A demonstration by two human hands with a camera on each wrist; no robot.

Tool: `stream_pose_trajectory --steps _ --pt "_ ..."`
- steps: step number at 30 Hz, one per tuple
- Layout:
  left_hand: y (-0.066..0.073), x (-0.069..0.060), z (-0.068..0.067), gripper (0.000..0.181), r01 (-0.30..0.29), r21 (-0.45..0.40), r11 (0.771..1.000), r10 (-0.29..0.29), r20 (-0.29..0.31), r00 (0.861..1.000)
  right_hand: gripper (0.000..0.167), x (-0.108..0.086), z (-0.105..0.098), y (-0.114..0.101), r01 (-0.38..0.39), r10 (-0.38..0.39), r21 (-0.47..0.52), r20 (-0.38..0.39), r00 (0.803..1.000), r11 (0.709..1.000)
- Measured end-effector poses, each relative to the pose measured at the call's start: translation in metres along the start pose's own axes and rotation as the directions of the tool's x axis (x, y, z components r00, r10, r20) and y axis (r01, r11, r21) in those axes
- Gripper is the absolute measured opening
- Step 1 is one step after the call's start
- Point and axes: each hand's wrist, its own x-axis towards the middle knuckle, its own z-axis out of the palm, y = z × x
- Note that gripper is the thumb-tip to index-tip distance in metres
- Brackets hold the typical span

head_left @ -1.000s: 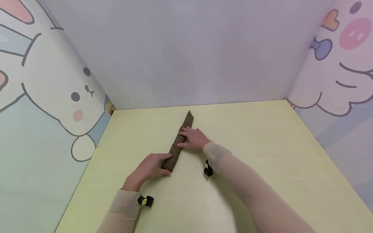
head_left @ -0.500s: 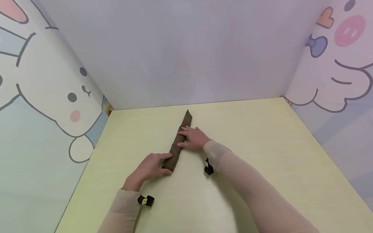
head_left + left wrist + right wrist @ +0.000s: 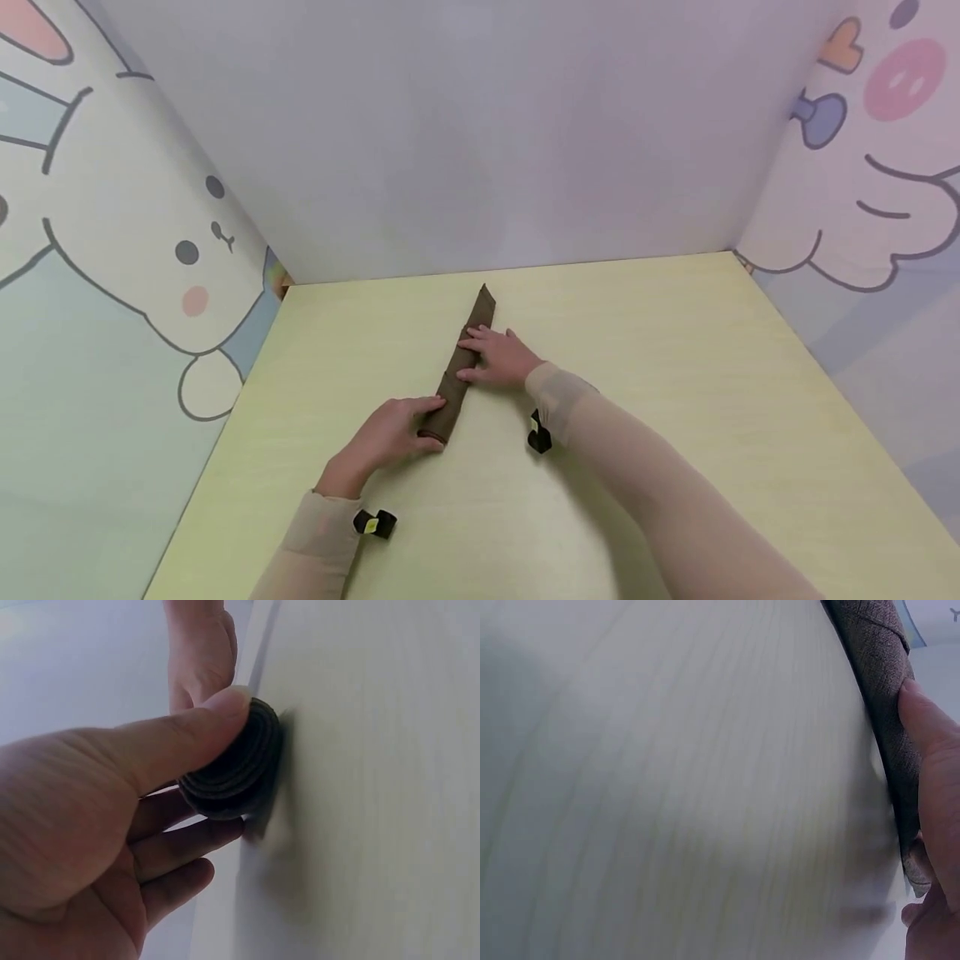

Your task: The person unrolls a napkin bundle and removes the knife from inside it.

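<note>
A brown cloth [image 3: 453,390], rolled into a long narrow tube, lies slantwise on the pale table, its far tip pointed. My left hand [image 3: 386,435] holds the near end, thumb on the near side and fingers at the left. In the left wrist view, the spiral layers of the rolled cloth [image 3: 238,769] show between thumb and fingers. Around the middle of the roll, my right hand [image 3: 506,358] has its fingers laid over the top and its thumb on the near side. The right wrist view shows the thumb pressed along the cloth [image 3: 881,682]; some fingers are hidden.
The pale wood-grain table [image 3: 660,400] meets a plain lilac back wall [image 3: 480,150]. Side panels with cartoon animals, a rabbit [image 3: 142,208] at left and a pig-like figure [image 3: 885,192] at right, border it. Small black cameras sit at both wrists.
The head view has shifted slightly. Both hands keep their places on the rolled cloth, which has not visibly moved.
</note>
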Motion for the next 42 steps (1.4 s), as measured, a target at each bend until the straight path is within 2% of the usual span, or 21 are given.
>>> stream_pose_trajectory --steps 7,13,16,20,27,36,42 --pt "-0.004 -0.006 0.001 0.072 -0.005 0.006 1.0 0.005 0.0 1.0 0.077 0.004 0.006 0.004 -0.004 0.004 0.058 0.001 1.0 0.998" --pt "-0.01 -0.007 -0.002 0.077 -0.022 0.008 1.0 0.022 0.002 1.0 0.083 0.001 -0.003 0.012 -0.063 0.072 0.158 -0.052 0.996 0.985" --pt "-0.014 -0.006 -0.004 0.077 -0.035 0.015 0.999 0.035 0.008 0.999 0.086 0.003 -0.005 0.017 -0.084 0.097 0.173 -0.069 0.993 0.981" --pt "-0.016 -0.003 -0.004 0.077 -0.068 0.012 0.998 0.068 0.019 0.998 0.091 0.006 -0.002 0.019 -0.095 0.105 0.168 -0.052 0.993 0.981" --pt "-0.011 0.002 -0.002 0.077 -0.074 0.012 0.997 0.074 0.051 0.996 0.088 0.008 0.004 0.018 -0.084 0.093 0.15 -0.054 0.994 0.985" --pt "-0.002 0.003 0.005 0.076 -0.124 0.025 0.992 0.124 0.009 0.992 0.082 0.005 0.003 0.023 -0.079 0.084 0.132 -0.03 0.996 0.988" --pt "0.006 0.008 0.011 0.079 -0.107 0.024 0.994 0.107 0.012 0.994 0.081 0.001 -0.001 0.029 -0.049 0.051 0.138 -0.011 0.999 0.989"
